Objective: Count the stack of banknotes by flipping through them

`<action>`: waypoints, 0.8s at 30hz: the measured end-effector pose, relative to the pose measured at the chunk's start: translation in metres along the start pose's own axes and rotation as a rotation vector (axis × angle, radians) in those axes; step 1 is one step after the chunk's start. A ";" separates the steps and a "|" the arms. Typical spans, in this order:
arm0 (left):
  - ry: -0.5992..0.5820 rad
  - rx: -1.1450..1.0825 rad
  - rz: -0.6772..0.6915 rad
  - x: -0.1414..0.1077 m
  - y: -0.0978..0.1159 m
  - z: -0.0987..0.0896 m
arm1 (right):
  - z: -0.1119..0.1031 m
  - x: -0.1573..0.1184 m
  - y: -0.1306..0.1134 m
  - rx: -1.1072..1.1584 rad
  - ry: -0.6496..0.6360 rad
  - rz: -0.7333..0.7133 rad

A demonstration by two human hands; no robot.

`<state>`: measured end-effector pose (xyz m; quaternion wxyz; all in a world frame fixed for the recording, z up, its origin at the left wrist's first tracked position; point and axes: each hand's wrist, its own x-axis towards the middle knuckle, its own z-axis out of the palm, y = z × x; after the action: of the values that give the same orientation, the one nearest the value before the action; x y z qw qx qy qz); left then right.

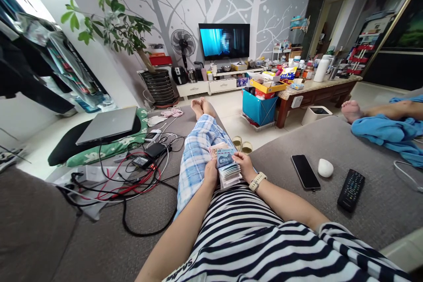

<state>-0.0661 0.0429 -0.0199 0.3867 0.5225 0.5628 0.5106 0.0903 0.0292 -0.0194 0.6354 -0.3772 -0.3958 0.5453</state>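
Note:
My left hand [210,172] is closed on the left side of some banknotes above my lap. From the other side, my right hand [243,165], with a pale watch on the wrist, pinches a blue banknote [225,158] near its upper right corner. The blue note shows a printed portrait. A brownish note [213,151] marked 20 sticks out at its upper left. Just below the blue note, a thick stack of banknotes [230,175] shows its layered edges, close against the striped shirt.
On the sofa [271,158] to the right are a phone [305,172], a white case [325,168] and a remote [351,190]. Tangled cables [124,207] and a laptop [107,124] lie left. Another person's bare foot [351,111] rests at the far right.

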 end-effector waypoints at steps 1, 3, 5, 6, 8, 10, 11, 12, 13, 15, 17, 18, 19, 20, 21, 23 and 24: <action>-0.005 0.020 0.011 0.000 -0.001 0.000 | 0.000 0.000 0.000 -0.003 0.000 -0.001; -0.025 0.043 0.034 0.001 -0.001 -0.001 | -0.002 0.001 0.002 -0.011 0.002 -0.007; -0.048 0.053 0.071 0.001 -0.001 -0.002 | -0.003 0.002 0.004 -0.022 0.004 -0.016; -0.055 0.047 0.087 0.001 -0.002 -0.003 | -0.004 0.003 0.005 -0.029 0.002 -0.023; -0.059 0.015 0.096 0.001 -0.003 -0.002 | -0.006 0.004 0.008 -0.036 -0.003 -0.031; -0.042 -0.024 0.063 0.002 -0.005 -0.001 | -0.006 0.004 0.010 -0.035 -0.019 -0.021; -0.027 -0.043 0.037 0.003 -0.006 0.000 | -0.007 0.004 0.010 -0.036 -0.033 -0.009; -0.010 -0.067 0.012 0.003 -0.007 0.001 | -0.007 0.005 0.011 -0.041 -0.048 0.003; 0.002 -0.100 -0.013 0.003 -0.007 0.003 | -0.006 0.005 0.012 -0.050 -0.059 0.009; 0.001 -0.206 -0.058 0.002 -0.008 0.006 | -0.006 0.006 0.013 -0.070 -0.065 0.005; -0.034 -0.351 -0.097 -0.001 -0.008 0.011 | -0.005 0.008 0.014 -0.079 -0.036 -0.004; -0.050 -0.425 -0.112 -0.003 -0.009 0.013 | -0.005 0.009 0.015 -0.081 -0.015 -0.004; -0.065 -0.489 -0.122 -0.004 -0.009 0.015 | -0.005 0.009 0.016 -0.082 0.008 -0.001; -0.075 -0.536 -0.128 -0.006 -0.010 0.018 | -0.005 0.010 0.017 -0.084 0.031 0.002; -0.080 -0.565 -0.130 -0.007 -0.010 0.019 | -0.005 0.011 0.018 -0.087 0.052 0.002; -0.083 -0.578 -0.137 -0.008 -0.011 0.020 | -0.006 0.011 0.018 -0.103 0.075 -0.019; -0.082 -0.573 -0.141 -0.007 -0.011 0.020 | -0.006 0.011 0.018 -0.118 0.071 -0.037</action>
<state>-0.0481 0.0397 -0.0349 0.5753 0.3717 0.4149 0.5989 0.0901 0.0420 -0.0373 0.6356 -0.4258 -0.4112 0.4956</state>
